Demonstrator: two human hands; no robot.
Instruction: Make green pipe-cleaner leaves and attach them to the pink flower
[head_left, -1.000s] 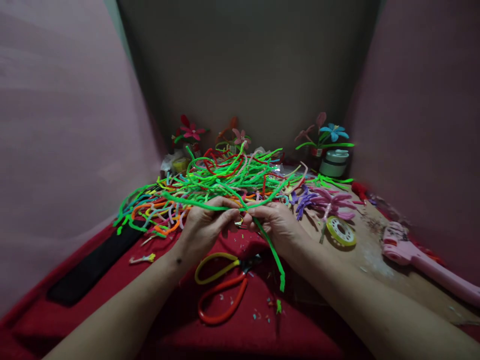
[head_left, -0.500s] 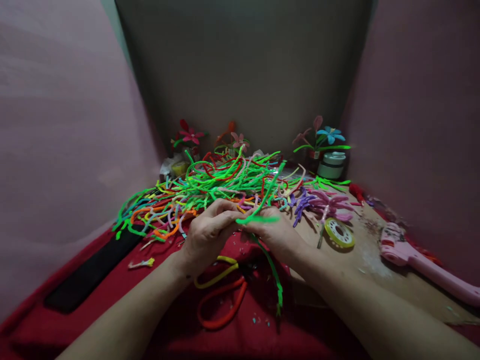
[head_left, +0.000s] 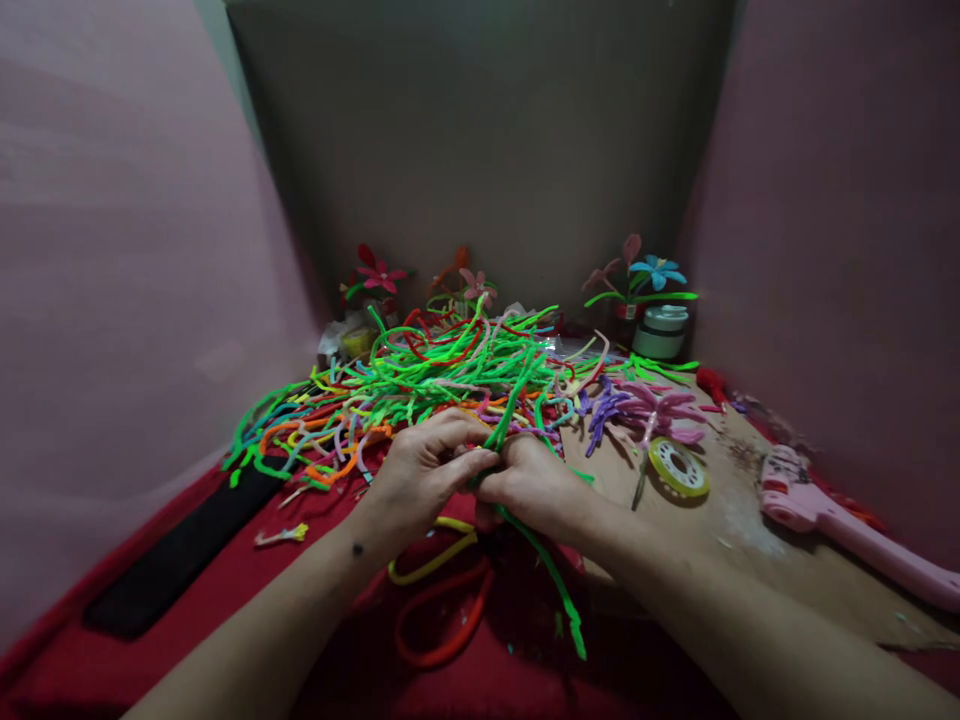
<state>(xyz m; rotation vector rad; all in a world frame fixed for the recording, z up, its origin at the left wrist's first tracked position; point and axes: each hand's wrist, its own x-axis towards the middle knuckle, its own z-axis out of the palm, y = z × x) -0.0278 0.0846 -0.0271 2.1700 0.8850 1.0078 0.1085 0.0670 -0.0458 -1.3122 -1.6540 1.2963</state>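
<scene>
Holding: the left hand (head_left: 427, 465) and the right hand (head_left: 529, 485) meet at mid-desk, each with thumb and fingers clamped on the green stems (head_left: 512, 405).
Green stems: fuzzy and crossed at the fingertips; upper ends rise toward the far side, and a lower length hangs below the right hand, slanting near and right. The grip hides how many there are.
Heap: loose coloured stems (head_left: 450, 365), mostly bright green on top, spread just beyond the hands.
Scissors: red and yellow loop handles (head_left: 431, 660) lie below the hands on the near side; the blades are too dark to make out.
Left: a black strip (head_left: 180, 560) lies slanted on the red cloth (head_left: 247, 560).
Right: a pink flower (head_left: 664, 405) lies beside purple stems (head_left: 606, 405), with a yellow tape roll (head_left: 660, 470) near it on cardboard (head_left: 727, 580); a pink tool (head_left: 817, 512) lies farther right.
Far side: a blue flower (head_left: 658, 272) stands above a pale jar (head_left: 661, 332).
</scene>
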